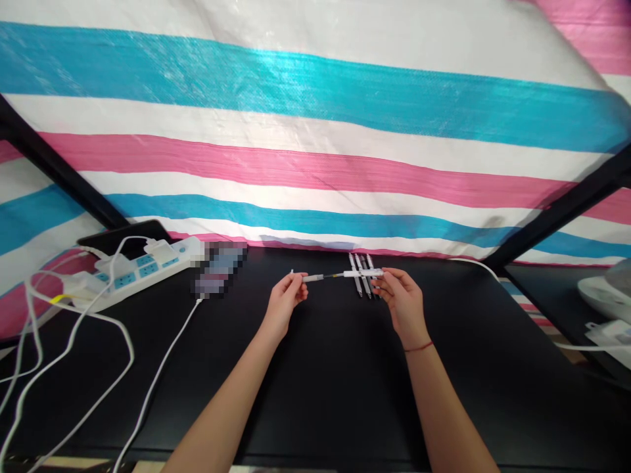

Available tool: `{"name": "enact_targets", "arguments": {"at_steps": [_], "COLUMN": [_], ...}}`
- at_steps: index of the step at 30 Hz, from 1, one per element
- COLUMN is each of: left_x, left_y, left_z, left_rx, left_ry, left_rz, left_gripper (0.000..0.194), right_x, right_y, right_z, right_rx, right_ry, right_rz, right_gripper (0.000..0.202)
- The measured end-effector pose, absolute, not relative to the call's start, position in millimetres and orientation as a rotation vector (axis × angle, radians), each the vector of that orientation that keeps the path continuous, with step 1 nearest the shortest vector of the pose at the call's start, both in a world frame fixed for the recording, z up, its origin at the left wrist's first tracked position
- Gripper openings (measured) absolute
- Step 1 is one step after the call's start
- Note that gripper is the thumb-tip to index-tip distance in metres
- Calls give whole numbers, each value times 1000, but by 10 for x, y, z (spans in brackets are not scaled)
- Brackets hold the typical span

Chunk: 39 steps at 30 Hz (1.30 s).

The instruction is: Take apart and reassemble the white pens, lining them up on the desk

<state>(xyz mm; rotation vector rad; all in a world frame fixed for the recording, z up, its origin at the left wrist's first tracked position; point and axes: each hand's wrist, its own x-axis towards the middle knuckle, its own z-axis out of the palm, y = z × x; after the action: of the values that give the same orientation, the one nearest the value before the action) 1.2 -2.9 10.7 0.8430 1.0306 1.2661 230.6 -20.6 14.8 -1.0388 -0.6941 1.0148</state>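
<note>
My left hand (286,299) pinches a grey-white pen part (313,278), from which a thin dark refill (333,275) runs to the right. The refill's other end meets a white pen barrel (353,273), held in the closed fingers of my right hand (405,299). Both parts are in line, slightly above the black table (325,381). Behind the barrel, several white and dark pens (365,285) lie side by side on the table, partly hidden by the barrel and my right fingers.
At the left, a white power strip (142,274) holds plugs and tangled white cables (73,328). A dark device (123,238) lies behind it. A blurred phone-like object (219,268) with a cable is nearby. Striped sheeting (315,157) hangs behind, between black bars.
</note>
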Motion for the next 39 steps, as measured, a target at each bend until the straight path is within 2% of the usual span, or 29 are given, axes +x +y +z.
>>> {"name": "enact_targets", "arguments": {"at_steps": [24, 39], "left_x": [71, 71], "left_y": [-75, -79], "left_z": [138, 110], "left_rx": [989, 1051], "left_ry": [1071, 1061], "left_rz": [1197, 1196], "left_gripper": [37, 33], "right_x": [2167, 2151], "right_y": [-236, -267], "right_z": [149, 197], "right_rx": [-1071, -1060], "right_ry": [-836, -879], "right_rz": [1028, 1071], "right_gripper": [28, 25]}}
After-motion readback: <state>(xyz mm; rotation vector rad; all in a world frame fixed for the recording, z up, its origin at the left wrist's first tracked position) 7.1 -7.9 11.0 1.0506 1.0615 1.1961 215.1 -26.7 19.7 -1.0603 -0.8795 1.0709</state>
